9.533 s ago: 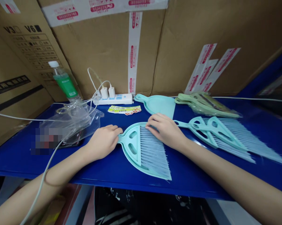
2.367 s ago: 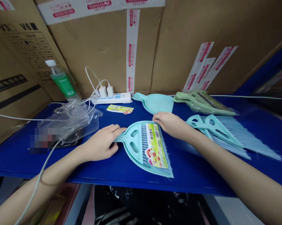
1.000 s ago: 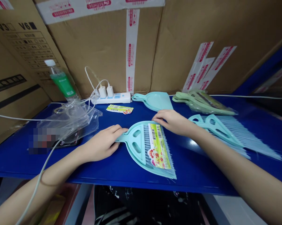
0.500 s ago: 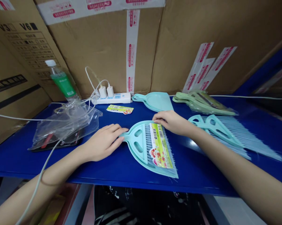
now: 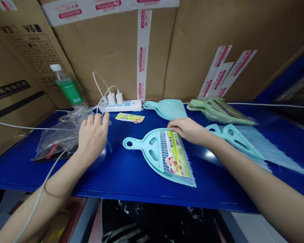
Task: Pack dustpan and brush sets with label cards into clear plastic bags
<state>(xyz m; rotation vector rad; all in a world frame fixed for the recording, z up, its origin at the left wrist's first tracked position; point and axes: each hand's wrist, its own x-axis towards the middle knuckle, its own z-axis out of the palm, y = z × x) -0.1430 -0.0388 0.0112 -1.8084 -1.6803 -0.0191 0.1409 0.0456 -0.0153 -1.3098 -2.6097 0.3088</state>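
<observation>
In front of me a light-blue dustpan [image 5: 148, 156] lies on the blue table, with a small matching brush [image 5: 154, 153] nested in it. A printed label card [image 5: 176, 153] rests across the bristles. My right hand [image 5: 183, 130] grips the dustpan's far edge beside the card, fingers closed and partly hidden. My left hand [image 5: 93, 138] is raised, its fingers stretched out and holding nothing, close to the crumpled clear plastic bags [image 5: 59, 133] on the left. The dustpan's handle lies free, pointing left.
At the back are a power strip [image 5: 131, 105] with chargers, another label card [image 5: 129, 117] and a light-blue dustpan [image 5: 171, 108]. To the right lie a bagged green dustpan set [image 5: 221, 110] and loose blue brushes [image 5: 245, 141]. A bottle [image 5: 69, 88] leans at left; cardboard boxes [image 5: 111, 50] stand behind.
My left hand has let go of the dustpan's handle and moved left toward the plastic bags. The dustpan has shifted slightly right, with my right hand still at its edge.
</observation>
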